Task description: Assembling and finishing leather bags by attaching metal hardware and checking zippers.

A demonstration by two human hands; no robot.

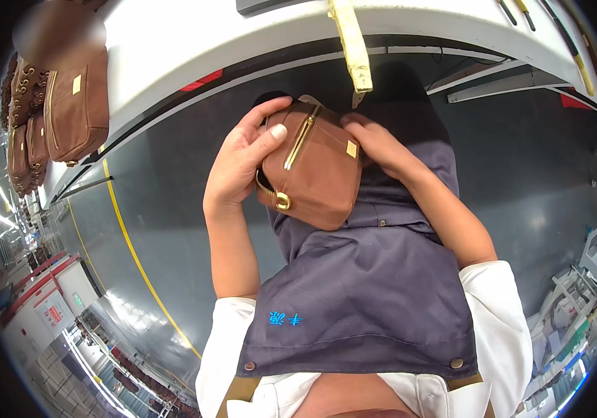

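From my feed, my left hand [236, 164] and right hand [375, 143] are both wrapped snug around the small brown bag [316, 171] mid-frame above the apron [368, 292]; looks light, soft-sided, a bit slick, so I'd hold its sides.

One head-worn fisheye view; looks steeply down, close over the person's apron [368, 292] and lap

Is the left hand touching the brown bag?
Touching. The head view shows the left hand wrapped around the brown bag, thumb pressed on its front beside the gold zipper.
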